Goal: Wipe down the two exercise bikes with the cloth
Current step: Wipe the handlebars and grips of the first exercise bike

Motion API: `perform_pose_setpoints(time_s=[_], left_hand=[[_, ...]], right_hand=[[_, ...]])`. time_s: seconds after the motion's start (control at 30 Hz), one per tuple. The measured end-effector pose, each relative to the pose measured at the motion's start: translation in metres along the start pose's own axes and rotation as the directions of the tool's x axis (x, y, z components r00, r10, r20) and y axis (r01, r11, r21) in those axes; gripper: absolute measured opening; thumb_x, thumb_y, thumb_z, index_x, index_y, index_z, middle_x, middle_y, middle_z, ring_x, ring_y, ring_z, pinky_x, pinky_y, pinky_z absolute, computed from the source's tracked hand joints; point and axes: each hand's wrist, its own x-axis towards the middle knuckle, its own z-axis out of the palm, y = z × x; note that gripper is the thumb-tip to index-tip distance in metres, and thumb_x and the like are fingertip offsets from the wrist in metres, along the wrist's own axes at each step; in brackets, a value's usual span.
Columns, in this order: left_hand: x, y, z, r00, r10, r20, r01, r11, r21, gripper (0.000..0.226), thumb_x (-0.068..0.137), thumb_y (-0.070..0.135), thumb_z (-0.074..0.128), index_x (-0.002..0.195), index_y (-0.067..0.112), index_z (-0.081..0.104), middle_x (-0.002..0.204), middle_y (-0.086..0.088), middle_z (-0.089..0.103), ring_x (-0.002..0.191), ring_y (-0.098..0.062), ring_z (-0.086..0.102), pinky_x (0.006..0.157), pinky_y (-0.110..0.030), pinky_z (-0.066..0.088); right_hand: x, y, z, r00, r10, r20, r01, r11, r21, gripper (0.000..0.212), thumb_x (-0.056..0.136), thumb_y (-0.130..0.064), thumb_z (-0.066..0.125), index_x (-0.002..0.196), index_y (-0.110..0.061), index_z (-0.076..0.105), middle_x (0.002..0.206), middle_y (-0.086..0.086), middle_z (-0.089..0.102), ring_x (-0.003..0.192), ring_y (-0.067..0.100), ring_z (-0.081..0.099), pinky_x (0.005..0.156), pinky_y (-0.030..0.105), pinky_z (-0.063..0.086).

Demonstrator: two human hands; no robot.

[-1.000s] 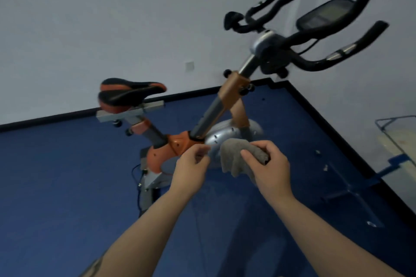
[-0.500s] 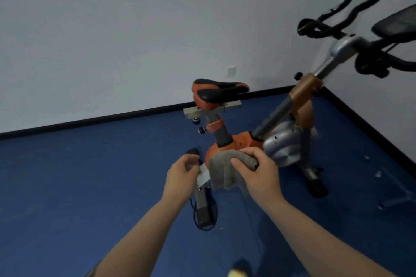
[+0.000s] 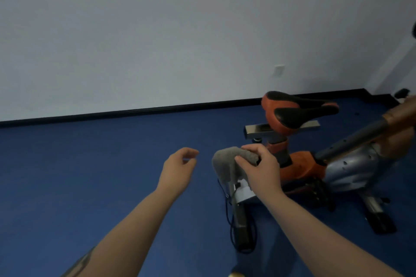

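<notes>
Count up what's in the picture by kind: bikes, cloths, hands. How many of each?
Bikes: 1, the orange bike
Cloths: 1, the grey cloth
Hands: 2, the left hand, holding nothing, and the right hand, holding the cloth
Total: 4
A second bike is not in view.

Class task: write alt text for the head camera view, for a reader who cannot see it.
A person's right hand grips a grey cloth in front of an orange exercise bike on a blue floor. The left hand hovers beside it, fingers loosely curled, holding nothing. The bike's black and orange saddle sits above.
</notes>
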Motion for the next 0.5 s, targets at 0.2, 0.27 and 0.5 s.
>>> perform_pose_setpoints(time_s=[0.2, 0.27, 0.5], left_hand=[[0.094, -0.037, -0.051, 0.999, -0.033, 0.031, 0.034, 0.999, -0.028, 0.024, 0.095, 0.016, 0.052, 0.107, 0.033, 0.064, 0.107, 0.018, 0.063, 0.090, 0.003, 0.059, 0.061, -0.009, 0.041], [0.133, -0.049, -0.068, 0.998, -0.026, 0.048, 0.028, 0.999, -0.034, 0.024, 0.095, 0.016, 0.052, 0.108, 0.032, 0.065, 0.106, 0.017, 0.063, 0.088, 0.004, 0.059, 0.060, -0.008, 0.040], [0.273, -0.053, -0.124, 0.968, 0.082, 0.239, -0.111, 0.988, 0.109, 0.024, 0.094, 0.017, 0.051, 0.109, 0.032, 0.064, 0.110, 0.015, 0.063, 0.091, 0.002, 0.059, 0.068, -0.019, 0.047]], right_hand=[[0.069, -0.007, 0.078, 0.998, 0.029, -0.052, -0.031, 0.998, -0.045, 0.022, 0.084, -0.017, 0.073, 0.090, -0.034, 0.060, 0.088, -0.017, 0.064, 0.083, -0.006, 0.059, 0.064, 0.008, 0.045], [0.091, -0.008, 0.109, 0.994, 0.057, -0.091, -0.063, 0.996, -0.058, 0.023, 0.084, -0.016, 0.073, 0.089, -0.034, 0.059, 0.090, -0.016, 0.063, 0.084, -0.005, 0.058, 0.066, 0.011, 0.044], [0.168, -0.026, 0.190, 0.941, 0.152, -0.303, -0.159, 0.987, 0.001, 0.021, 0.084, -0.016, 0.073, 0.093, -0.031, 0.061, 0.092, -0.016, 0.064, 0.084, -0.008, 0.058, 0.063, 0.008, 0.046]])
